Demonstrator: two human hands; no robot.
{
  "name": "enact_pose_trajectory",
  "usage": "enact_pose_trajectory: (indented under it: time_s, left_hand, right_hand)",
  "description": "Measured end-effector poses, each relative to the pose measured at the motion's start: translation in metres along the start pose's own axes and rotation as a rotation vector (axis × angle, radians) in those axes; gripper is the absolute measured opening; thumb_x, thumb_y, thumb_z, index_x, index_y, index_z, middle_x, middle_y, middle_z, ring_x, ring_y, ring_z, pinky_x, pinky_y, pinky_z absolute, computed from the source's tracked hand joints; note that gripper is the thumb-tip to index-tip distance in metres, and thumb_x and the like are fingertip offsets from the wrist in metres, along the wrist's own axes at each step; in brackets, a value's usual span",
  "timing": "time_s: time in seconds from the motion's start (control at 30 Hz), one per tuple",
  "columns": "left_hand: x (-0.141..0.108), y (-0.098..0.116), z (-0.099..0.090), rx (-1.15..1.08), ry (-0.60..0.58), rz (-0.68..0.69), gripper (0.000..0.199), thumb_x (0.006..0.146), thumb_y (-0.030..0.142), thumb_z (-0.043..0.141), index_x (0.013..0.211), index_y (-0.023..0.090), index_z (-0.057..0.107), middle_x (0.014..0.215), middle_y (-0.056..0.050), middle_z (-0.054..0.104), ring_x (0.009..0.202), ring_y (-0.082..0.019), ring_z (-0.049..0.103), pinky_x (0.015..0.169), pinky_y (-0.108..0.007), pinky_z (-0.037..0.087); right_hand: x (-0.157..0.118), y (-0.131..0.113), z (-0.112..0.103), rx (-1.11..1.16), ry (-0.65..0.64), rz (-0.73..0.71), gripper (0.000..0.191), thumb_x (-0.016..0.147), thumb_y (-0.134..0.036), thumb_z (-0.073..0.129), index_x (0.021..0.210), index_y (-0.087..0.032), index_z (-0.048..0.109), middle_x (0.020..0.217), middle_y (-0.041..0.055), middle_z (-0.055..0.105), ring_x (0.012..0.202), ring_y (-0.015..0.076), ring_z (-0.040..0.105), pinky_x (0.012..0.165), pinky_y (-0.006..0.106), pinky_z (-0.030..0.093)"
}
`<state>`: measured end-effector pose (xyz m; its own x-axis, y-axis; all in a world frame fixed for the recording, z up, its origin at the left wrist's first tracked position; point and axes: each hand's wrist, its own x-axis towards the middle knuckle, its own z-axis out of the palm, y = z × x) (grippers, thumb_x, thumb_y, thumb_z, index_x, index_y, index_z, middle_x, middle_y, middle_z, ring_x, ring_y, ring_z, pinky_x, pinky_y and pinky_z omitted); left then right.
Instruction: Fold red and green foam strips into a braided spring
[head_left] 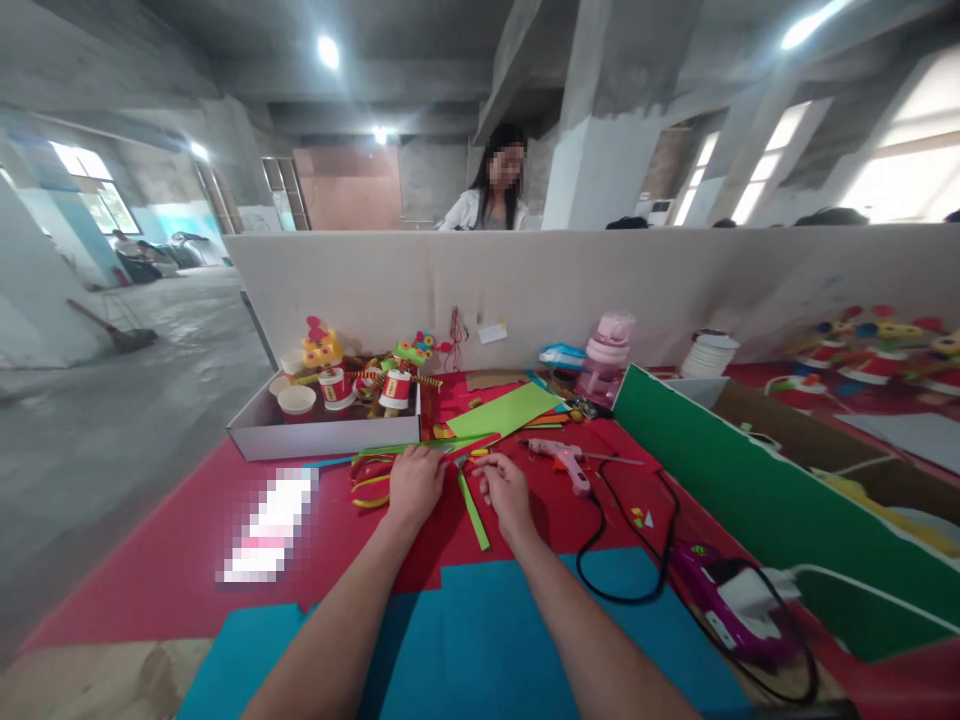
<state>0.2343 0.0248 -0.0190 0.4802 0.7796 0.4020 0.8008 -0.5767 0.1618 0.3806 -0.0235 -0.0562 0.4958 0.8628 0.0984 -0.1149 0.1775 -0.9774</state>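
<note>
handling: sound practice, in my judgement, would be to steady the small paper pieces lightly with the left hand (416, 487), then use the right fingertips to align one edge at a time, wrists low. narrow paper may crease or skew if pressed hard. both hands should work clear of the pink glue gun (568, 462) and its black cord, to the right.

grip: the left fingers are bent down beside the yellow-handled tool (372, 491); what they close on, if anything, cannot be told. the right hand (507, 490) is partly curled, thumb near fingertips; a pinch cannot be confirmed.

condition: the light green strip (474, 515) lies between the hands on the red-covered counter (161, 585), slanting towards the wearer. it appears narrow, straight-edged and flat, its far end close to the fingertips. a red strip (487, 441) lies just beyond. no crease is discernible; glue cannot be verified.
</note>
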Motion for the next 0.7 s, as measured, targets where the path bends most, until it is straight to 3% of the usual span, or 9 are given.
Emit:
enact_pose_trajectory:
  time_s: [0.13,0.3,0.4,0.53,0.6,0.63,0.7]
  left_hand:
    - [-0.004,0.004,-0.002,-0.038,0.063,0.002,0.026,0.090,0.028,0.044,0.097,0.018,0.067,0.091,-0.011,0.067,0.091,-0.025,0.055,0.081,-0.036,0.039]
    - [-0.006,0.014,-0.002,-0.229,-0.012,0.058,0.020,0.086,0.027,0.050,0.089,0.019,0.068,0.091,-0.012,0.067,0.089,-0.026,0.059,0.075,-0.034,0.041]
    - [-0.007,0.014,-0.009,-0.627,-0.228,0.029,0.019,0.083,0.036,0.056,0.087,0.020,0.066,0.079,-0.008,0.068,0.074,-0.022,0.062,0.065,-0.029,0.043]
    - [-0.009,0.005,-0.021,-1.164,-0.722,-0.070,0.034,0.080,0.049,0.058,0.090,0.017,0.063,0.062,-0.006,0.065,0.051,-0.017,0.059,0.047,-0.023,0.038]
    - [-0.008,0.000,-0.024,-1.294,-0.872,-0.094,0.038,0.076,0.049,0.063,0.090,0.014,0.064,0.062,-0.007,0.065,0.049,-0.016,0.058,0.043,-0.022,0.037]
    - [-0.007,-0.003,-0.024,-1.350,-0.825,-0.122,0.041,0.076,0.050,0.063,0.091,0.013,0.065,0.065,-0.009,0.066,0.050,-0.016,0.059,0.043,-0.021,0.037]
    - [-0.004,-0.005,-0.022,-1.445,-0.495,-0.236,0.044,0.077,0.054,0.060,0.091,0.012,0.066,0.068,-0.009,0.066,0.051,-0.013,0.057,0.042,-0.020,0.037]
  right_hand:
    - [0.001,0.002,0.008,0.118,-0.120,0.071,0.029,0.069,-0.044,0.067,0.080,-0.019,0.059,0.061,-0.0027,0.059,0.049,0.0098,0.050,0.043,0.020,0.039]
    - [0.005,0.000,0.006,0.203,-0.085,0.035,0.038,0.071,-0.056,0.065,0.074,-0.019,0.058,0.054,-0.0039,0.055,0.050,0.0103,0.050,0.048,0.021,0.040]
    - [0.006,-0.006,-0.002,0.232,-0.073,0.059,0.037,0.067,-0.053,0.070,0.073,-0.017,0.060,0.054,-0.0036,0.056,0.049,0.0098,0.049,0.047,0.021,0.038]
    - [0.008,-0.014,-0.011,0.302,-0.095,0.129,0.033,0.063,-0.048,0.072,0.068,-0.017,0.059,0.053,-0.0042,0.055,0.048,0.0091,0.047,0.047,0.021,0.037]
    - [0.007,-0.015,-0.011,0.299,-0.114,0.141,0.033,0.063,-0.048,0.072,0.068,-0.018,0.060,0.052,-0.0050,0.055,0.046,0.0085,0.046,0.045,0.021,0.036]
    - [0.005,-0.016,-0.009,0.283,-0.154,0.143,0.032,0.064,-0.047,0.071,0.069,-0.018,0.060,0.052,-0.0051,0.055,0.046,0.0084,0.045,0.044,0.021,0.035]
    - [0.000,-0.016,-0.004,0.209,-0.290,0.151,0.032,0.065,-0.047,0.070,0.071,-0.017,0.062,0.052,-0.0047,0.055,0.044,0.0081,0.045,0.043,0.020,0.035]
